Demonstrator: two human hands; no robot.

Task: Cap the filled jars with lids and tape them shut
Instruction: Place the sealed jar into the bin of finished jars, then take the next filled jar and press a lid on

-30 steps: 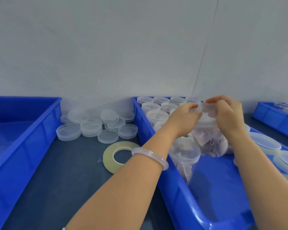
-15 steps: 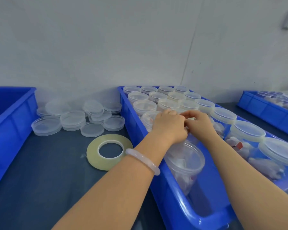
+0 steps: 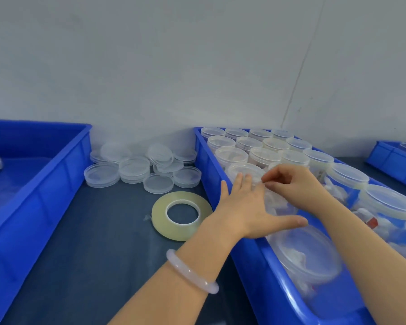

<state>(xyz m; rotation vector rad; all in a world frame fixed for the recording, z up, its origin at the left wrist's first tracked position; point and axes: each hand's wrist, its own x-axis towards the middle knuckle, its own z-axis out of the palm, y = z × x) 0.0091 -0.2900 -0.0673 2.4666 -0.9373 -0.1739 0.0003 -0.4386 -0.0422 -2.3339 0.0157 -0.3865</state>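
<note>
My left hand (image 3: 244, 207) hovers flat with fingers spread over the left side of the blue bin (image 3: 244, 256). My right hand (image 3: 293, 184) pinches at the top edge of a clear filled jar (image 3: 278, 205), which stands in the bin and is mostly hidden by both hands. Rows of clear capped jars (image 3: 263, 156) fill the far part of the bin. Close to me in the bin stands a clear jar (image 3: 307, 252) with white contents. A roll of clear tape (image 3: 159, 214) lies flat on the dark table just left of the bin. Loose clear lids (image 3: 134, 167) are piled beyond it.
A second blue bin (image 3: 45, 184) stands at the left with a white bag at its far edge. A third blue bin (image 3: 389, 160) shows at the far right. Larger capped jars (image 3: 387, 202) line the right side of the middle bin. A grey wall closes the back.
The jar held up in both hands has come down into the bin. My left hand has let go and spread open; my right hand stays at the jar's top.
</note>
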